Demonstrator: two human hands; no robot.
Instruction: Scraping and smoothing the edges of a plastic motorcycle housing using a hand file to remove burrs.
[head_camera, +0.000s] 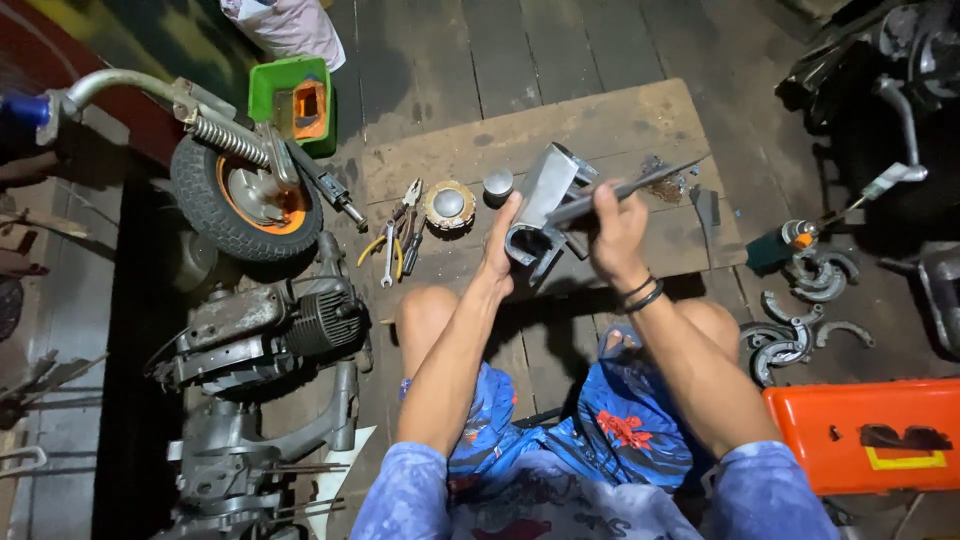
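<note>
Gripping a grey metal part (545, 205) in left hand (500, 250), right hand (615, 230) holding a file (640, 182)

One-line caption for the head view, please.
Seated person's left hand holds a grey metal part while the right hand works a long file over a wooden board.

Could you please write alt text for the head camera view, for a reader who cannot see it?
Seated over a wooden board, a person's left hand holds a grey metal part while the right hand works a long flat file against it. Pliers and a small wheel lie to the left.
</note>
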